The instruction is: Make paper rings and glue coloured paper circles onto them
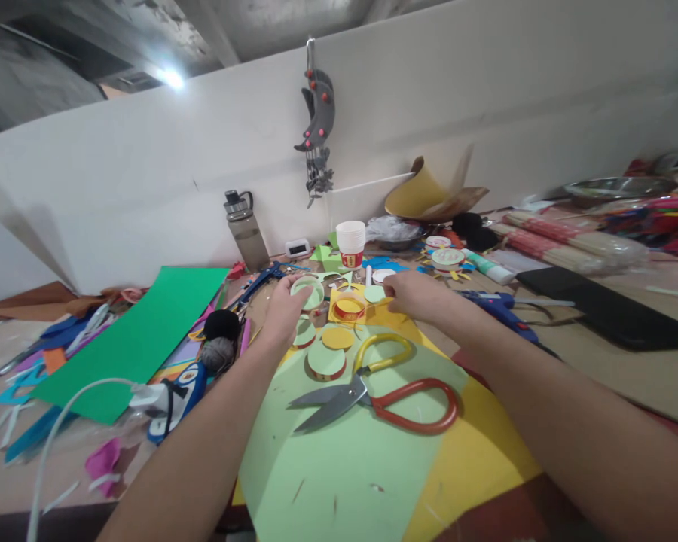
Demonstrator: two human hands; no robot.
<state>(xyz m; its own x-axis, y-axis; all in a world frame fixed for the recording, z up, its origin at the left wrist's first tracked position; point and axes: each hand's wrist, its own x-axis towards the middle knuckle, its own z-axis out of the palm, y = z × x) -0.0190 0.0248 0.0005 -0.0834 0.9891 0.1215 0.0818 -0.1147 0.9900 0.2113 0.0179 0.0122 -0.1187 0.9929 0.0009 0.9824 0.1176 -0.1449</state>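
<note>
My left hand [285,305] has its fingers closed on a pale green round piece [309,292] with a rim, left of the yellow ring piece [350,306]. My right hand [411,293] is closed near a small white-rimmed round piece [384,276]; what its fingertips hold, if anything, is hidden. Large scissors [361,391] with one yellow and one red handle lie open on the light green sheet [339,459]. Just above the blades sit a green disc [326,361] and a yellow disc [337,338].
White paper cups [351,242] are stacked beyond my hands. To the left are a bottle [245,233], a green sheet [141,331], a black yarn ball [221,325] and a power strip [184,406]. A blue glue gun [500,305] and a black case [610,309] lie right.
</note>
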